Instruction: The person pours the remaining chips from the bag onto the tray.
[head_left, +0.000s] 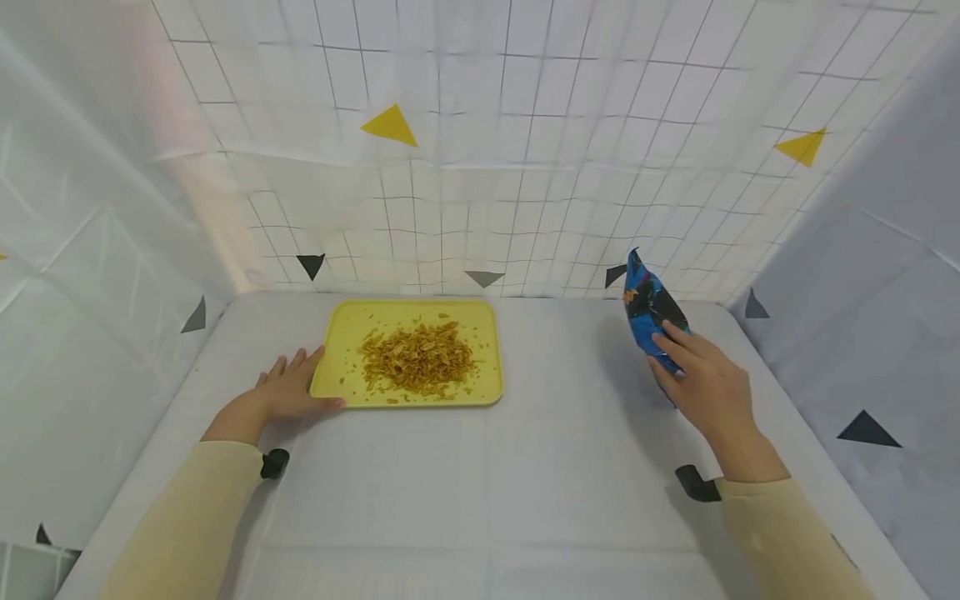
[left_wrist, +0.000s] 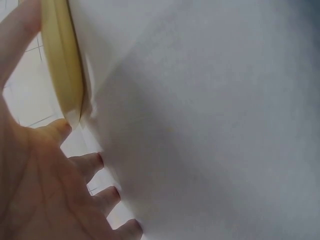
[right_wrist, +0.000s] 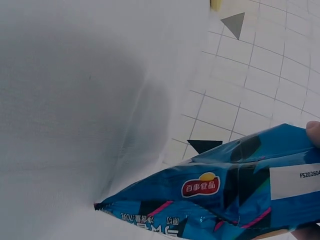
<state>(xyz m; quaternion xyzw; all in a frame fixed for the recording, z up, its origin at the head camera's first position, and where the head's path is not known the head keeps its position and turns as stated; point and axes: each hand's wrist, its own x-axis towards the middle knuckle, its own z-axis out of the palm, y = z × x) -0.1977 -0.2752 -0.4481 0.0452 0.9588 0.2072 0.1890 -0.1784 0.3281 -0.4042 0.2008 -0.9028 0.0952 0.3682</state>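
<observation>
On the left of the table lies a yellow tray [head_left: 487, 358] bearing a heap of broken golden-brown chips [head_left: 420, 358], with crumbs scattered round it. My left hand [head_left: 288, 392] touches the tray's near left corner, thumb along the front edge and fingers spread. The left wrist view shows the tray's side [left_wrist: 65, 60] beside the thumb and index finger. Off to the right, my right hand [head_left: 708, 379] grips a blue and black chip bag [head_left: 648, 304], holding it above the table. The bag's printed front [right_wrist: 200, 200] fills the lower part of the right wrist view. What is inside it is hidden.
A white cloth covers the table [head_left: 420, 492]. Behind it hangs a white gridded curtain [head_left: 525, 208] with yellow, black and grey triangles. Pale sheets [head_left: 862, 333] close off both sides.
</observation>
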